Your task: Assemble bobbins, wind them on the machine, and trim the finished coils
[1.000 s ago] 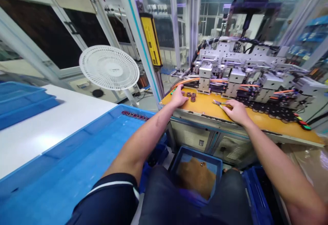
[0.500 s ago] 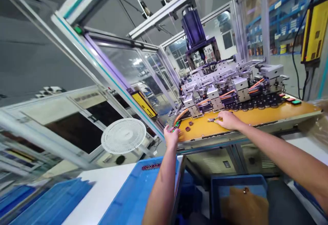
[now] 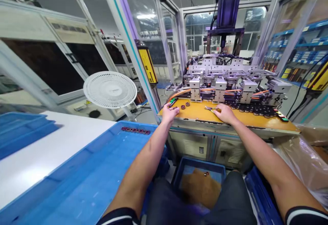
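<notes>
My left hand (image 3: 169, 112) rests at the left end of the yellow worktop (image 3: 246, 121), fingers spread toward two small dark ring parts (image 3: 185, 106) lying just right of it. My right hand (image 3: 224, 113) lies further right on the worktop, fingers curled over the handles of small pliers (image 3: 208, 108) whose tip points left. Behind both hands stands a grey machine (image 3: 230, 81) with orange hoses and a row of dark round parts along its front.
A large blue tray (image 3: 77, 184) at my left holds a row of dark rings (image 3: 135, 130) at its far edge. A white fan (image 3: 110, 90) stands behind it. A blue bin (image 3: 200, 180) with brown contents sits between my knees. Clear plastic sheeting (image 3: 307, 163) lies at right.
The view swung up and back down. My left hand moved off the rings to the worktop's left edge and back near them; my right hand stayed on the pliers.
</notes>
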`<state>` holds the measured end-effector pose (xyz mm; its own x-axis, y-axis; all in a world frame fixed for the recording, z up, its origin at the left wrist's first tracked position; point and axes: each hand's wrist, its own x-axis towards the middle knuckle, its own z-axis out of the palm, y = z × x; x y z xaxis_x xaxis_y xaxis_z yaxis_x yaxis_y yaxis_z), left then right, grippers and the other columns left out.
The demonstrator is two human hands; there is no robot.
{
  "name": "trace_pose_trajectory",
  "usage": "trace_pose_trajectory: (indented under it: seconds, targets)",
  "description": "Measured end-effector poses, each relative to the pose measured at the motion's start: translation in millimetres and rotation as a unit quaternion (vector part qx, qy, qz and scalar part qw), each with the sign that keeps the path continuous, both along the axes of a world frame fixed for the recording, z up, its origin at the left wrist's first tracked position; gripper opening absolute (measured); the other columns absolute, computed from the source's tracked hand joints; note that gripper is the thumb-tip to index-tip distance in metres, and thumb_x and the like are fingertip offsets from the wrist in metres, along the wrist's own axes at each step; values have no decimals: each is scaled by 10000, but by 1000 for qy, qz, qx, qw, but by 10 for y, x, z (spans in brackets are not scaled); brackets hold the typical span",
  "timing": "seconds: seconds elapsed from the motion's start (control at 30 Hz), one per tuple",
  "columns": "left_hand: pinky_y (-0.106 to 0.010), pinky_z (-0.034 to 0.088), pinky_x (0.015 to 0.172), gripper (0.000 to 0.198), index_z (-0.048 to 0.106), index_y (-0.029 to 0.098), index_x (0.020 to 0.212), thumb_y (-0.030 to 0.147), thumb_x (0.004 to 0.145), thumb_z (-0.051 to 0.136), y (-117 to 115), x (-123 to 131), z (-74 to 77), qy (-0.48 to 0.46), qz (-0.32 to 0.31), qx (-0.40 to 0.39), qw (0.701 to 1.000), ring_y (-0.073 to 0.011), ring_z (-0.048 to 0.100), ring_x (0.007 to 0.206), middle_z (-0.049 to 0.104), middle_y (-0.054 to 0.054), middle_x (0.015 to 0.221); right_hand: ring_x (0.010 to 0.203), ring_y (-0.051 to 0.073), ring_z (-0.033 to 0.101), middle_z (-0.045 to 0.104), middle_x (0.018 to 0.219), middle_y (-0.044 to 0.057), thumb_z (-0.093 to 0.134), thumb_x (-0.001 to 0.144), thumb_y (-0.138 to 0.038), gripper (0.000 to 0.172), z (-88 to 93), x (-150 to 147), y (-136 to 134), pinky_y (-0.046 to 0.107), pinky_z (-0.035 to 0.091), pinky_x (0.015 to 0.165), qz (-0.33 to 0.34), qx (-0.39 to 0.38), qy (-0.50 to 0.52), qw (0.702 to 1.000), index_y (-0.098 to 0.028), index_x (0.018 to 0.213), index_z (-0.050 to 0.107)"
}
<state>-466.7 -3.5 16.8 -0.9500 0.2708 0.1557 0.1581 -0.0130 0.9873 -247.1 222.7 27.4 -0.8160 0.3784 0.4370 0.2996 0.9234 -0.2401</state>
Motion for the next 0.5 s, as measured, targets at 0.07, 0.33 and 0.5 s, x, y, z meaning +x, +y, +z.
trace_pose_trajectory:
  seconds: [0.07,0.33,0.5]
  targets:
    - [-292,590,679,401,538,150,1249,212,877,674,-87,47,7,4,4,12,1000,-128,663,737,658,-41,977,1034,193,630,641,1151,78,585,960,-376,280,2,25,11,416,540,920,2,4,5,1000,-151,1122,627]
    - [-251,583,675,687,400,193,1349,47,735,672,-479,187,-146,35,40,25,998,-78,654,592,628,-24,971,1293,294,496,549,1360,163,578,949,-378,380,191,-150,-347,521,383,1119,73,39,61,995,-153,1255,596]
    - [-251,572,633,703,429,165,1337,53,702,710,-221,197,-89,52,26,12,998,-78,627,558,655,-38,959,1288,245,507,540,1393,99,584,953,-334,364,143,-875,-1158,475,406,1115,212,56,29,975,-202,1292,571]
